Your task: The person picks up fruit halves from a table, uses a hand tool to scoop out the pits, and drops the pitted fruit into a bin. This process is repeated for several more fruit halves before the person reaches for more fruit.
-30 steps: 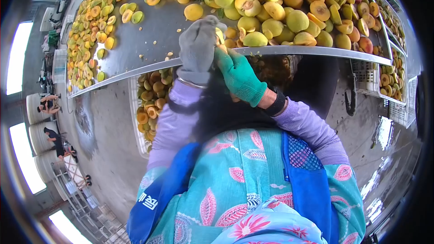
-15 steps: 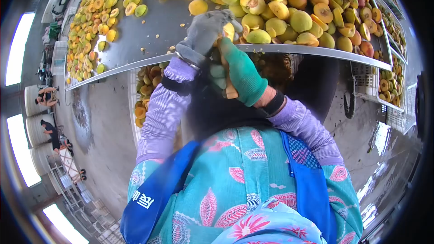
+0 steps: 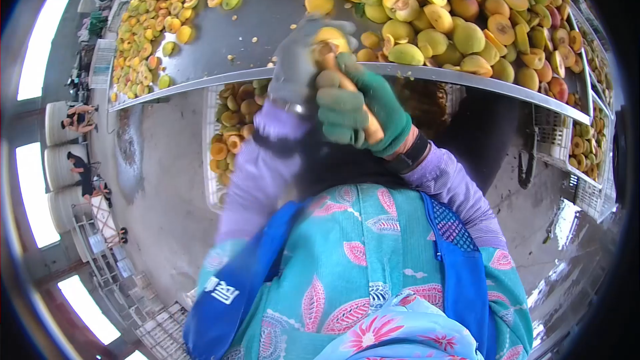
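Note:
My left hand (image 3: 297, 60), in a grey glove and blurred, is closed around a yellow peach half (image 3: 331, 39) just over the metal table's front rim. Green-gloved, my right hand (image 3: 363, 107) wraps round a wooden-handled tool (image 3: 373, 130). The tool's upper end meets the cut face of the fruit; its tip is too blurred to make out. Whole and halved peaches (image 3: 433, 33) are heaped on the table beyond my right hand.
The metal table's rim (image 3: 467, 79) runs across in front of me. More halves (image 3: 150, 23) lie at its far left. A crate of fruit (image 3: 230, 120) stands below the rim, and white crates (image 3: 553, 135) stand at right. Two people (image 3: 80, 168) are far left.
The view has shifted, so the table appears further right. My right hand has turned, its fingers now showing round the handle, and the cut face of the fruit shows more.

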A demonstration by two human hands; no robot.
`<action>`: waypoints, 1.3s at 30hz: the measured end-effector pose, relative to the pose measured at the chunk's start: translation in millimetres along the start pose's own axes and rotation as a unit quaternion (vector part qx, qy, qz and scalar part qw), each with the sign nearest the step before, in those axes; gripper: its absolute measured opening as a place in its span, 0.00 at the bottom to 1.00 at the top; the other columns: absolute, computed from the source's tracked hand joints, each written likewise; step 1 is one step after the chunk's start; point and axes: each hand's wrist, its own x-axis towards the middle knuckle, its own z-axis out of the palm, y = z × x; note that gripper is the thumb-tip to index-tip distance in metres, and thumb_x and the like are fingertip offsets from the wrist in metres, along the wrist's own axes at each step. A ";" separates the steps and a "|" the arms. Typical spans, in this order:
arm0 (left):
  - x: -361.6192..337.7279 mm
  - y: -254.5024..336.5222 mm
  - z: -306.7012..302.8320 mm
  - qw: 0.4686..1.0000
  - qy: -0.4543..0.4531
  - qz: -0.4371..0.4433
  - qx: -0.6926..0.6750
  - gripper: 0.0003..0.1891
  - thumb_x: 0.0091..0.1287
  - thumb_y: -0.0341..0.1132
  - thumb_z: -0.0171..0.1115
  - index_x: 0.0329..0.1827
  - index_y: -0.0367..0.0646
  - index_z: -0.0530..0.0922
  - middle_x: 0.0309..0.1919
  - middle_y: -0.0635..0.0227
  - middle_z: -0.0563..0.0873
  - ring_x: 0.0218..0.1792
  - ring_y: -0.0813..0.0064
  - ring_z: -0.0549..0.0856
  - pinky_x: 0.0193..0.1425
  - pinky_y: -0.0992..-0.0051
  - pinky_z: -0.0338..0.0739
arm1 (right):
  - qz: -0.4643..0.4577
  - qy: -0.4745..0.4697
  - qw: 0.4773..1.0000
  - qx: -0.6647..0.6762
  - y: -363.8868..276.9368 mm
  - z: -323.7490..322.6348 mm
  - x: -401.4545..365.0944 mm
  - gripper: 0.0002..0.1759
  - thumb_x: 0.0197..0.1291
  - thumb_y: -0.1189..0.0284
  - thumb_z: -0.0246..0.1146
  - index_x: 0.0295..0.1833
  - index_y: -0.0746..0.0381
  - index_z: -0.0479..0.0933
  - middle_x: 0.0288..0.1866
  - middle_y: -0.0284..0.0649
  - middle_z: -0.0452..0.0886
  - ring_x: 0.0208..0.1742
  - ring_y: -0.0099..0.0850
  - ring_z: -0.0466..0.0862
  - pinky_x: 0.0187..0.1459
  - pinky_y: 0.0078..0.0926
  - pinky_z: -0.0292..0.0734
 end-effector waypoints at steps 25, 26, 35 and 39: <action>50.5 -13.0 1.9 0.984 -0.042 -0.110 -0.132 0.28 0.74 0.54 0.45 0.61 0.37 0.75 0.44 0.59 0.85 0.37 0.71 0.86 0.36 0.80 0.80 | -0.286 0.352 0.495 -0.741 -34.6 -0.5 -10.5 0.20 0.69 0.57 0.56 0.40 0.66 0.74 0.26 0.53 0.79 0.26 0.50 0.80 0.30 0.44 0.72; 46.6 -10.9 8.6 0.984 -0.043 -0.101 -0.141 0.31 0.74 0.56 0.43 0.62 0.37 0.74 0.44 0.58 0.85 0.37 0.70 0.86 0.37 0.79 0.81 | -0.293 0.351 0.466 -0.757 -35.0 0.6 -8.3 0.20 0.69 0.56 0.56 0.39 0.65 0.74 0.26 0.53 0.80 0.27 0.51 0.80 0.30 0.45 0.73; 41.6 -21.5 38.1 0.978 0.052 -0.043 -0.199 0.27 0.76 0.51 0.44 0.53 0.32 0.78 0.38 0.59 0.85 0.37 0.72 0.84 0.45 0.75 0.80 | -0.321 0.373 0.464 -0.736 -19.1 4.8 -8.1 0.21 0.69 0.57 0.55 0.39 0.67 0.72 0.26 0.57 0.79 0.30 0.56 0.81 0.30 0.49 0.73; 40.2 -33.4 36.5 0.976 0.089 -0.030 -0.196 0.26 0.77 0.50 0.44 0.51 0.31 0.79 0.36 0.60 0.85 0.35 0.72 0.84 0.41 0.75 0.81 | -0.336 0.347 0.375 -0.791 -18.4 -12.0 -1.7 0.22 0.70 0.56 0.55 0.39 0.67 0.71 0.27 0.60 0.78 0.32 0.58 0.81 0.30 0.50 0.72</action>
